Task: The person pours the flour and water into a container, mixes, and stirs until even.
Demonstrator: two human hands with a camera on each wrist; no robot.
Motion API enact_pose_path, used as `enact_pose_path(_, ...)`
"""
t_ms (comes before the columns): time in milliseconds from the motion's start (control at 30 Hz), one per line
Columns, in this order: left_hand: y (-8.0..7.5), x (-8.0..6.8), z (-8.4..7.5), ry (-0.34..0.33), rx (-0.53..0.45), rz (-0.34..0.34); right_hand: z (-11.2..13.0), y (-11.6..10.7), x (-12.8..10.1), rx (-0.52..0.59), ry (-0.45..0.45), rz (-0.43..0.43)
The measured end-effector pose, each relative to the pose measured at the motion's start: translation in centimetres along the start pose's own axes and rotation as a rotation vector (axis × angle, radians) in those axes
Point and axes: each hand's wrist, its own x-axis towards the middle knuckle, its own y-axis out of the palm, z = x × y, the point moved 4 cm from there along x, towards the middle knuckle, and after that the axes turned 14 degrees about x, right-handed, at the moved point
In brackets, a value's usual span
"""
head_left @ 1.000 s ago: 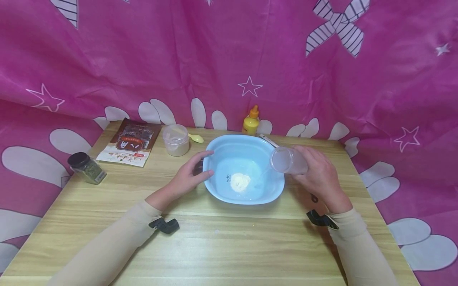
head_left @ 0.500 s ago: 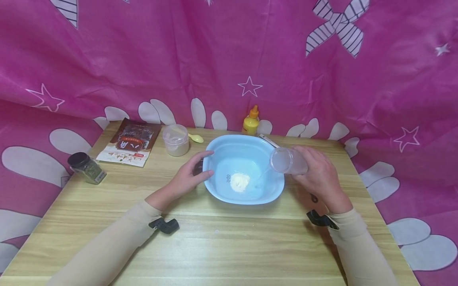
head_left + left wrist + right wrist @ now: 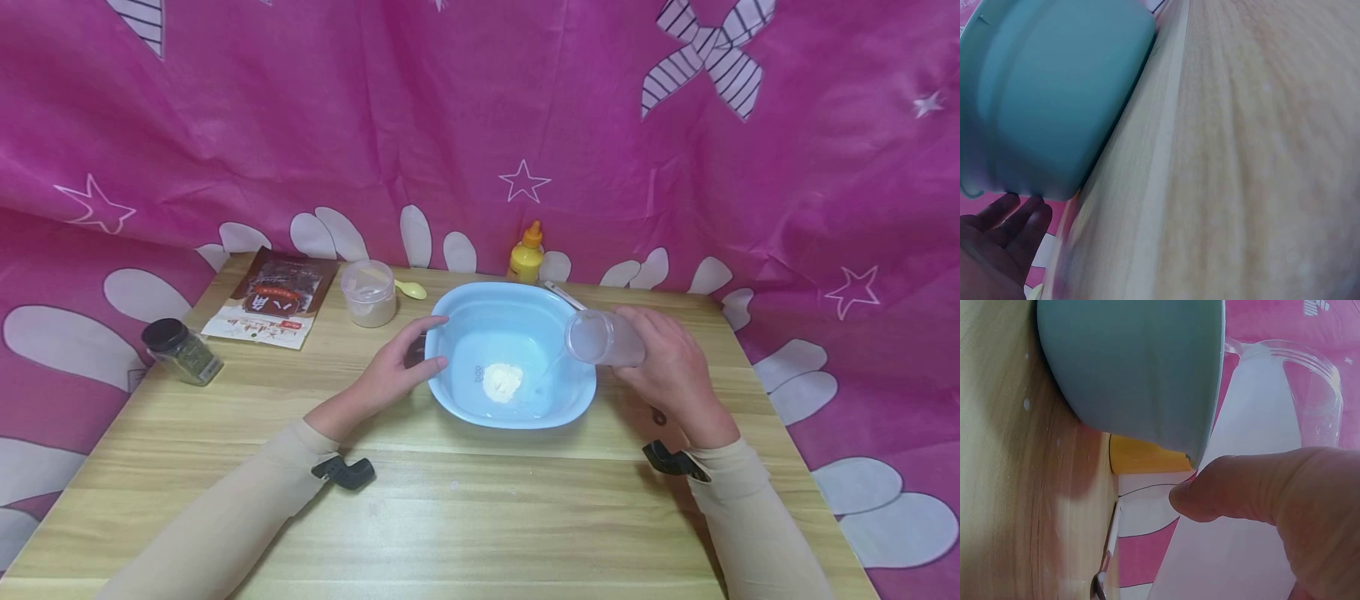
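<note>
Clear plastic cup [image 3: 600, 337] lies tipped over the blue basin [image 3: 450, 333], right hand [image 3: 671, 371] fingers [image 3: 645, 321] wrapped round it.

A light wooden table [image 3: 465, 517] with pale grain running side to side fills the lower half of the head view. Behind it and to both sides, a bright pink cloth backdrop [image 3: 390, 117] is hung in loose folds. The cloth is printed with outlined white stars [image 3: 523, 181], white petal shapes [image 3: 416, 236] along the table's far edge, and a striped white bow [image 3: 705, 54] near the upper right. The scene is evenly lit, and only soft shadows are cast on the wood.
</note>
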Motion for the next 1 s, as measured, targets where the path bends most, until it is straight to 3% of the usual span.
enact_pose_path(1000,-0.09,-0.01,-0.02,0.0,-0.004,0.001,0.33,-0.11,-0.02,-0.01,0.027,0.017)
